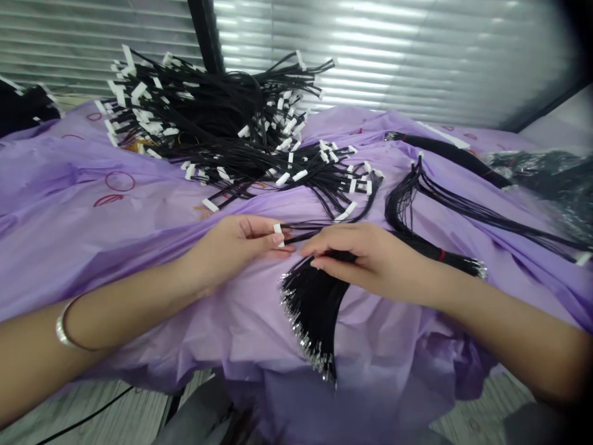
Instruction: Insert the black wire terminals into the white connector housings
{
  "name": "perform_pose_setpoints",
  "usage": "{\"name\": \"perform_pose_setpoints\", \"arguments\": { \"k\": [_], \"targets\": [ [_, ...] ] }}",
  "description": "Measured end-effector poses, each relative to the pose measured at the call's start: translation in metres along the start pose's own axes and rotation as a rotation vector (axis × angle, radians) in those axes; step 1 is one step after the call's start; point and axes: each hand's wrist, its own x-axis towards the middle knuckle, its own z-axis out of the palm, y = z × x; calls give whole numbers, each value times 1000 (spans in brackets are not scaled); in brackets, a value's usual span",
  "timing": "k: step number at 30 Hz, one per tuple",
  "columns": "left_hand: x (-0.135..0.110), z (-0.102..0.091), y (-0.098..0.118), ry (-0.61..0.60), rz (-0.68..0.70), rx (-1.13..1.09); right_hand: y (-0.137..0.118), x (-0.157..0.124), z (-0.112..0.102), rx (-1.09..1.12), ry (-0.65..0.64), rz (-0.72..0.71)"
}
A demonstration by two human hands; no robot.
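Between its thumb and fingers, my left hand (245,241) pinches a small white connector (278,235). From this connector, thin black wires (303,226) run right toward my right hand (356,250). My right hand is curled over the black wires, its thumb and forefinger close together at the top of the bundle; its other fingers are partly hidden. Below it, a bundle of black wires (319,296) fans out on the purple cloth, with bare silver terminals (308,343) along its lower edge.
A large heap of black cables with white connectors (208,111) lies at the back. On the right rest a wire bundle tied with a red band (441,254), another long bundle (449,151) and a clear plastic bag (551,179). Red rubber bands (119,180) lie on the purple cloth (152,241).
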Motion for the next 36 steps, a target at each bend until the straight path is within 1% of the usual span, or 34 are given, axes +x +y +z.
{"name": "perform_pose_setpoints", "arguments": {
  "k": [3,5,7,9,12,15,17,26,36],
  "targets": [
    [-7,2,-4,-105,15,34,-2,3,2,17,-22,-27],
    [-10,2,-5,-124,14,44,-3,4,5,27,-8,-31],
    [-12,2,-5,-120,8,41,-4,5,7,32,33,-16],
    [-12,2,-5,-111,-14,13,-4,4,9,41,67,48],
    [-11,3,-6,-126,-54,-32,-1,3,9,68,89,196],
    [-9,2,-8,-176,-60,-39,3,3,5,102,93,309],
    [-9,1,-8,-207,-59,-47,4,4,2,124,79,351],
    [-8,0,-7,-265,-93,-74,-2,3,0,159,67,446],
    [-8,1,-7,-248,-108,-41,-2,3,1,128,39,467]
  ]
}}
